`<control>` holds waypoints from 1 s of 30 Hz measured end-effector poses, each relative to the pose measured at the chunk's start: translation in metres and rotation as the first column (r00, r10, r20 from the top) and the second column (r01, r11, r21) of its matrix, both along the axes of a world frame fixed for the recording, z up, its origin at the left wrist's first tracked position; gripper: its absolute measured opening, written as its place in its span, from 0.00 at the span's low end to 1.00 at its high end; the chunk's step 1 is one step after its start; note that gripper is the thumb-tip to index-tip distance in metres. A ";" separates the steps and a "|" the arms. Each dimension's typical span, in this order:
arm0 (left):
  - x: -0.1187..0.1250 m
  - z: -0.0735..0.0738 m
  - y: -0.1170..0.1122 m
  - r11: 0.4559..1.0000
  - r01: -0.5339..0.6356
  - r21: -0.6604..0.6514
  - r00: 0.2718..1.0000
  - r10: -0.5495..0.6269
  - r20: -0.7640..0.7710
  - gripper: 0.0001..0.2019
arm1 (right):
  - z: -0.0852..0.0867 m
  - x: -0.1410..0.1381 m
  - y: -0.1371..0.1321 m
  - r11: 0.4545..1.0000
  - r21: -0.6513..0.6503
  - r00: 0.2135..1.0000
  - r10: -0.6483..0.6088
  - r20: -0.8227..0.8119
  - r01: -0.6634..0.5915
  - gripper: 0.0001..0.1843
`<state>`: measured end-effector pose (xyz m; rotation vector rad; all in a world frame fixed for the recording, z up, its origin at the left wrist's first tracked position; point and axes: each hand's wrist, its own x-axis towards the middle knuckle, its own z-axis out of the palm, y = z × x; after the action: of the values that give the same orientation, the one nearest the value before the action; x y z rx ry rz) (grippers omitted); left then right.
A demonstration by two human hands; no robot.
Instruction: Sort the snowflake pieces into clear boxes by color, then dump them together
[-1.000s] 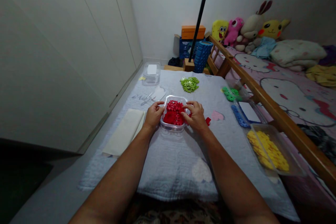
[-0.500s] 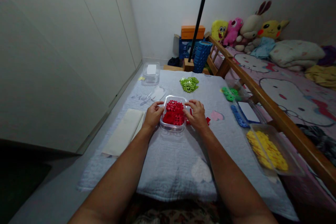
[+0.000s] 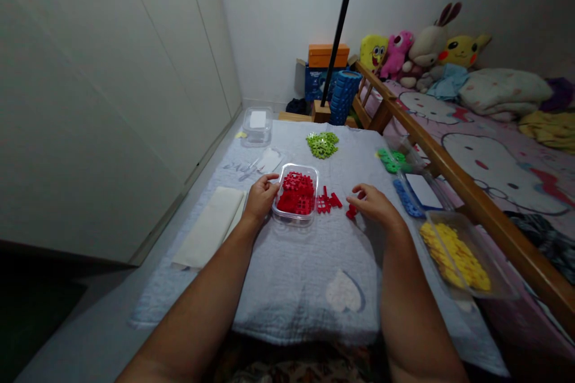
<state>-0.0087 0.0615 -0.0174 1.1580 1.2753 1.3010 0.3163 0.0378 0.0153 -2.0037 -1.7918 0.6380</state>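
Note:
A clear plastic container (image 3: 295, 219) stands mid-table, filled with red plastic building pieces (image 3: 296, 192). My left hand (image 3: 263, 196) grips its left side, thumb and fingers at the rim. To the right of the container, several loose red pieces (image 3: 328, 200) lie on the cloth. My right hand (image 3: 372, 201) is farther right, fingers bent and apart, directly over another small red piece (image 3: 351, 211). Whether its fingers touch that piece is hard to make out.
Light green pieces (image 3: 322, 145) lie in a heap behind. A lidded container (image 3: 257, 125) stands back left, and folded cream cloth (image 3: 210, 227) lies at left. Containers of green (image 3: 392, 160), blue (image 3: 407, 197) and yellow pieces (image 3: 456, 254) line the right edge beside the wooden bed rail (image 3: 442, 149).
My right hand has left the container's right side and moved right to the small red piece, uncovering the loose red pieces. My left hand and the container have stayed in place.

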 end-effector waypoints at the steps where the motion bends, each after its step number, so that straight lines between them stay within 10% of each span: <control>1: 0.000 0.000 0.000 1.000 0.002 0.000 1.000 -0.002 -0.002 0.23 | 0.002 0.001 -0.002 0.999 -0.050 1.000 0.015 -0.011 -0.015 0.15; 11: -0.001 -0.002 0.000 1.000 0.008 -0.003 1.000 -0.008 -0.003 0.23 | 0.003 -0.011 -0.004 0.996 -0.081 0.999 0.043 0.030 -0.041 0.01; 16: -0.001 -0.001 0.000 1.000 0.007 0.001 1.000 -0.007 -0.008 0.23 | 0.001 -0.027 -0.001 0.982 0.188 0.997 0.003 -0.076 0.012 0.06; 21: 0.000 0.001 -0.002 1.000 0.004 0.006 1.000 -0.004 -0.001 0.22 | -0.002 -0.063 0.002 0.843 0.532 0.948 0.232 -0.220 -0.083 0.08; 30: 0.000 0.000 -0.001 1.000 0.015 -0.010 1.000 -0.015 0.020 0.22 | -0.012 -0.104 0.008 0.828 0.541 0.978 0.204 -0.040 -0.150 0.14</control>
<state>-0.0089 0.0601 -0.0174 1.1424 1.2554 1.2906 0.2123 0.0459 0.0033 -1.4188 -1.8533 0.2305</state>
